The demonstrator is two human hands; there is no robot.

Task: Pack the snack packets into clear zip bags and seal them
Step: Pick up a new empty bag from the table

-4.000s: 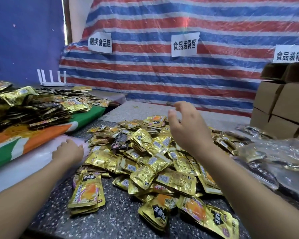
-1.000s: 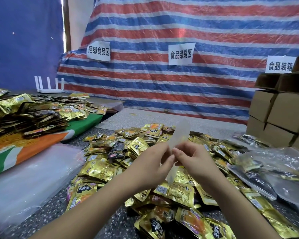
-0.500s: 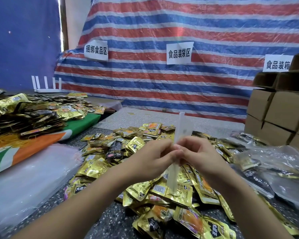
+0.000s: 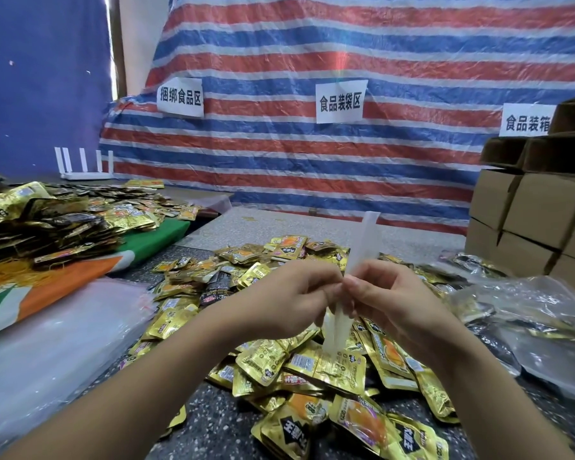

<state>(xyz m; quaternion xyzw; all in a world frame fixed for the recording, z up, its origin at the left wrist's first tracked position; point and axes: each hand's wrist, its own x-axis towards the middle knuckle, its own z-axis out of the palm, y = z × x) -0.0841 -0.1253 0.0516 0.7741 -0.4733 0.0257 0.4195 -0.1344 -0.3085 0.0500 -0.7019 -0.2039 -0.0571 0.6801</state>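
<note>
Pinching the clear zip bag (image 4: 359,247) edge-on above the snack packets (image 4: 312,356), your left hand (image 4: 289,300) and right hand (image 4: 385,300) are risking slippage; its mouth may stay stuck shut.

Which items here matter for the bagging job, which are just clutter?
In the job:
- clear zip bag, pinched edge-on by left hand and right hand
- gold snack packets heaped on the table
- stack of empty clear bags

Just lying about:
- cardboard boxes
- white router
- striped tarp
- paper signs
</note>
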